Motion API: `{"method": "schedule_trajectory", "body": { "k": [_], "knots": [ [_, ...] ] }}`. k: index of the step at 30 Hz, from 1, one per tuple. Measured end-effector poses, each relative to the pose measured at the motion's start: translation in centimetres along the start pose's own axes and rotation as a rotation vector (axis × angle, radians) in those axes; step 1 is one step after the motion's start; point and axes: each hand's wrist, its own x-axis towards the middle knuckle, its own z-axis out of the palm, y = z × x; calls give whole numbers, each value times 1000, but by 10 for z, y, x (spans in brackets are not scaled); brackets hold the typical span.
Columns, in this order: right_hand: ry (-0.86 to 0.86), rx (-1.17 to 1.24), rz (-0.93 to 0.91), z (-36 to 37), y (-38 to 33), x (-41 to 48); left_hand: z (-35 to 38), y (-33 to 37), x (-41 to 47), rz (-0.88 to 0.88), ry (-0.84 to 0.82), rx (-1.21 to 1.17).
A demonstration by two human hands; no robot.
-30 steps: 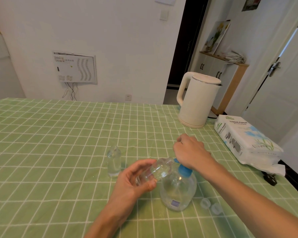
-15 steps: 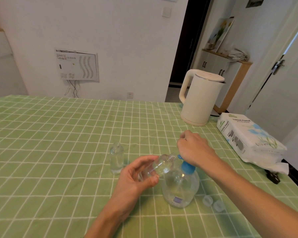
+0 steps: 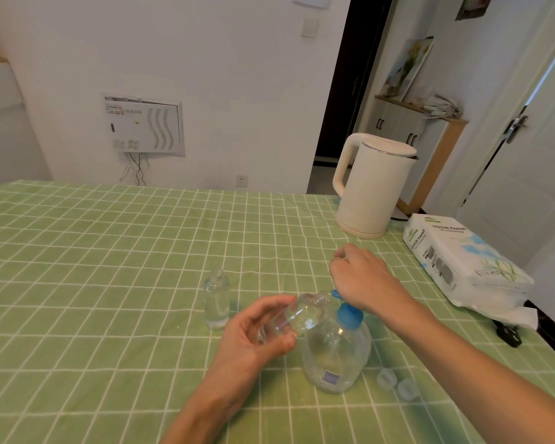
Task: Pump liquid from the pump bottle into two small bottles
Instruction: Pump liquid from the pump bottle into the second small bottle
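A clear round pump bottle (image 3: pixel 335 357) with a blue pump head (image 3: pixel 350 314) stands on the green checked tablecloth. My right hand (image 3: pixel 361 277) lies on top of the pump head, fingers curled, hiding most of it. My left hand (image 3: pixel 257 331) grips a small clear bottle (image 3: pixel 298 314), tilted, with its open neck against the blue nozzle. A second small clear bottle (image 3: pixel 217 298) stands upright and open to the left, with a little liquid at its bottom.
Two small clear caps (image 3: pixel 396 382) lie on the cloth right of the pump bottle. A cream electric kettle (image 3: pixel 372 187) stands at the back right. A tissue paper pack (image 3: pixel 462 261) lies along the table's right edge.
My right hand and the pump head sit slightly higher than a second ago. The tilted small bottle stays at the nozzle. The camera has shifted a little.
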Motion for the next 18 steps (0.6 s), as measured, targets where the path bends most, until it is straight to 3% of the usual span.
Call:
{"method": "schedule_trajectory", "body": {
  "k": [12, 18],
  "knots": [
    [-22, -50, 40, 5, -3, -3, 2, -4, -1, 19, -16, -23],
    [48, 151, 7, -4, -1, -5, 3, -8, 0, 9, -4, -42]
  ]
}}
